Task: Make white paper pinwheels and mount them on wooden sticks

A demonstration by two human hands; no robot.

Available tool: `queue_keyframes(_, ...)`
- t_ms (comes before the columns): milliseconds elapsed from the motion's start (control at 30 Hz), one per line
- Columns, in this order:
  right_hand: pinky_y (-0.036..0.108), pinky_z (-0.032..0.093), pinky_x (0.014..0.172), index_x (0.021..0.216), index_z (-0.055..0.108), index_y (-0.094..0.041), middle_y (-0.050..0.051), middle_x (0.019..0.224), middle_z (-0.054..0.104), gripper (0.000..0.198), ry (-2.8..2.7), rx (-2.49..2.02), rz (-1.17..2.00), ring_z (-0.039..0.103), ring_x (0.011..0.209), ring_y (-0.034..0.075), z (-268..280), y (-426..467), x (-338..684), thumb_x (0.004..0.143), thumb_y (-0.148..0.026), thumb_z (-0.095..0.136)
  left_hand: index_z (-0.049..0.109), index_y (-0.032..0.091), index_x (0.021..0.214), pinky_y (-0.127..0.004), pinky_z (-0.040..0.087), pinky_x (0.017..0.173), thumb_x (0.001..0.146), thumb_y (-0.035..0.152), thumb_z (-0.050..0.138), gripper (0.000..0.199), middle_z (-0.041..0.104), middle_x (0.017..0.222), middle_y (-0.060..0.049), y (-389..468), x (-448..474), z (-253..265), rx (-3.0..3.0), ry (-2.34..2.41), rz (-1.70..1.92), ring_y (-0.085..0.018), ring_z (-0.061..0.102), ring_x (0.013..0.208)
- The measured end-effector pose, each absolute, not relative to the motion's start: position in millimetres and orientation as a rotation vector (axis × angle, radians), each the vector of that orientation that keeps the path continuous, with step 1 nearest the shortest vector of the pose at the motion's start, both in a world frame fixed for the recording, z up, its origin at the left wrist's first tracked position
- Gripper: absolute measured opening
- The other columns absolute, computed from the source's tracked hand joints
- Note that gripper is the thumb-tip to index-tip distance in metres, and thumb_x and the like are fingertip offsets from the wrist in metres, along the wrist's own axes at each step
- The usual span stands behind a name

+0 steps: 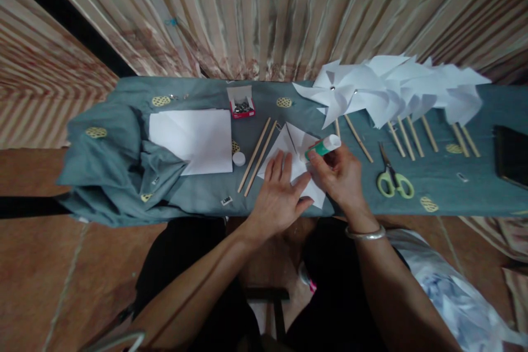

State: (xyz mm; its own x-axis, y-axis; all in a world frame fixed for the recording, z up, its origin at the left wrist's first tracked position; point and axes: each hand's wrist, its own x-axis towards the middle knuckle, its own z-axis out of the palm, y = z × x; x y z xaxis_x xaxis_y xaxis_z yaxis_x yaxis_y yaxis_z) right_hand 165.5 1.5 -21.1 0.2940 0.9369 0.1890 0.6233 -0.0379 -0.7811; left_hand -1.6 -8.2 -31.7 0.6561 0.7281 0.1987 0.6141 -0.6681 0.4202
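Right hand (341, 175) partly hides glue stick (324, 146); left hand (277, 197), white paper (284, 143).

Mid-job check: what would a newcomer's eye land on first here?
First, the white paper pinwheels on wooden sticks, massed along the far right of the grey-green cloth. Next, the green glue stick in the right hand, over the cut paper square where the left hand rests. Right of both hands, lime-handled scissors lie on the cloth.
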Motion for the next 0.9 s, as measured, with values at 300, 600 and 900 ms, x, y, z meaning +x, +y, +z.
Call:
queue_keyframes(300,0.033,0.049,0.064,0.095,0.063,-0.020,0.003,0.074,0.068,0.030,-1.465,-1.784,0.439,0.065,0.068,0.021,-19,2,162,0.082,-0.046,0.061,0.053,0.019,0.128,-0.065,0.025,0.111,0.084,0.042,0.062,0.051,0.032,0.151,-0.021,-9,-1,-29,2.537,1.073,0.505,-0.043,0.018,0.145)
queue_keyframes(600,0.032,0.048,0.061,0.096,0.061,-0.020,0.004,0.075,0.069,0.032,-1.565,-1.793,0.383,0.065,0.065,0.021,-17,2,157,0.084,-0.049,0.058,0.053,0.018,0.128,-0.066,0.025,0.111,0.085,0.042,0.061,0.050,0.031,0.152,-0.021,-10,-1,-31,2.527,1.081,0.540,-0.042,0.018,0.145)
queue_keyframes(900,0.030,0.048,0.059,0.097,0.062,-0.020,0.003,0.072,0.068,0.030,-1.637,-1.773,0.382,0.063,0.062,0.019,-9,1,153,0.085,-0.047,0.058,0.053,0.017,0.129,-0.066,0.023,0.111,0.085,0.042,0.060,0.051,0.029,0.153,-0.022,-11,-1,-32,2.521,1.076,0.533,-0.042,0.016,0.145)
